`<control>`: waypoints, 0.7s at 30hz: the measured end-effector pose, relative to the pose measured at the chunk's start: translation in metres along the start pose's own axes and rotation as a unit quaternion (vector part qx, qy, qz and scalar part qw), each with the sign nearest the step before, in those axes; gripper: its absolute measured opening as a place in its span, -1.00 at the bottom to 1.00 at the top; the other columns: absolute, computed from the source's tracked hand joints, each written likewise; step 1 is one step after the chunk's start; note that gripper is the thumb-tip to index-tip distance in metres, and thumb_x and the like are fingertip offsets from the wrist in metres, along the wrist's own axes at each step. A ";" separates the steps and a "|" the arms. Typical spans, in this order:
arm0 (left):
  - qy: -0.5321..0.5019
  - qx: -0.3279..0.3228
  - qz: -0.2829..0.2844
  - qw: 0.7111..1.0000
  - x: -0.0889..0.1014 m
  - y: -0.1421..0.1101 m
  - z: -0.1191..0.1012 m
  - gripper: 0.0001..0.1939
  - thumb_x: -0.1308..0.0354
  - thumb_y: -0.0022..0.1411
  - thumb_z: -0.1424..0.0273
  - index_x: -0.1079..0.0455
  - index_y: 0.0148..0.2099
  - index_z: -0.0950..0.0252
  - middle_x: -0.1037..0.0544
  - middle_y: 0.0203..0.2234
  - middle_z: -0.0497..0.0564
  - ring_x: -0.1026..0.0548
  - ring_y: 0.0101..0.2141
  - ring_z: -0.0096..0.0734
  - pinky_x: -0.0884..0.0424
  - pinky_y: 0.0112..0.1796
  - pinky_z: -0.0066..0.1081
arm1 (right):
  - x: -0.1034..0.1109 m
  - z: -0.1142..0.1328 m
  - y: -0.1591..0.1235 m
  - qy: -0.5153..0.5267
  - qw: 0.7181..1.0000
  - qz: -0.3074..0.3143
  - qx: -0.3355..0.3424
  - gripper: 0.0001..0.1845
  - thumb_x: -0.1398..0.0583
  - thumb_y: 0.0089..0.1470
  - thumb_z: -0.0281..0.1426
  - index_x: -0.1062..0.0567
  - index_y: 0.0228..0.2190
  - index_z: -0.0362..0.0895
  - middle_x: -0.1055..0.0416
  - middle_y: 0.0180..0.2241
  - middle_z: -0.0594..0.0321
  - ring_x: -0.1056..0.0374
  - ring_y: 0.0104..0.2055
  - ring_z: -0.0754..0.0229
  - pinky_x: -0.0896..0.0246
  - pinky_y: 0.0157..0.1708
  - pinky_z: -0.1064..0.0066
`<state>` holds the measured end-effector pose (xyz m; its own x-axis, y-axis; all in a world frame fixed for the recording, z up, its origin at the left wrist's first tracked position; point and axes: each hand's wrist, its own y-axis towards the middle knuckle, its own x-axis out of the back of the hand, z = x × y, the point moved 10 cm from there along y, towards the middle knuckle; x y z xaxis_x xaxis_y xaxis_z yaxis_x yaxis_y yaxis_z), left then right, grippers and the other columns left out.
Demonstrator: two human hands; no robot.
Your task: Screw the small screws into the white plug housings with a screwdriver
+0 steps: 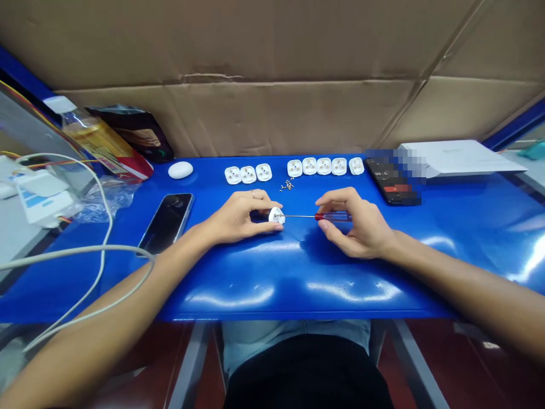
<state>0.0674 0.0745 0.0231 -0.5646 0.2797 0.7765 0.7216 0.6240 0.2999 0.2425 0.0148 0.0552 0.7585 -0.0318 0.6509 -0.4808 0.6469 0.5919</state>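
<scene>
white plug body (276, 216), red-handled screwdriver (332, 216) tip touching it
your left hand (240, 217) pinches it in the fingers on the blue counter (298, 272); your right hand (357, 224) pinches the screwdriver; loose screws (286, 185) and a row of plug bodies (323, 166) lie beyond it.

1. Straight ahead of my left hand (240, 216) and right hand (355, 222), the row of plug shells (323, 166) and the screws (287, 185) stand in the way, upper middle.
2. Between my hands, the plug (276, 215) and the screwdriver (334, 216) fill the gap.
3. Left of my left hand, the left phone (166, 223) blocks the way, and a cable (104, 216) loops over my left forearm at lower left.
4. Beyond my right hand, the right phone (395, 196) sits toward upper right.
5. Below my hands, the blue tabletop (298, 284) gives room to pass, along the lower middle and out to the lower right.
</scene>
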 end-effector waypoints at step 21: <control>-0.020 -0.001 0.013 1.000 -0.004 0.001 -0.005 -0.54 -0.42 0.31 0.09 -0.65 0.12 0.26 -0.67 -0.17 0.06 -0.61 -0.21 -0.29 -0.48 -0.15 -0.36 | 0.003 -0.016 -0.001 -0.024 0.997 -0.010 -0.074 -0.81 -0.22 0.34 -0.36 -0.43 -0.03 -0.02 -0.64 -0.25 0.21 -0.64 -0.33 0.09 -0.54 -0.38 0.30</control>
<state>0.0718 0.0706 0.0231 -0.5614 0.3248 0.7611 0.7365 0.6155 0.2806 0.2522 0.0261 0.0498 0.7437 -0.0803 0.6637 -0.3930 0.7506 0.5312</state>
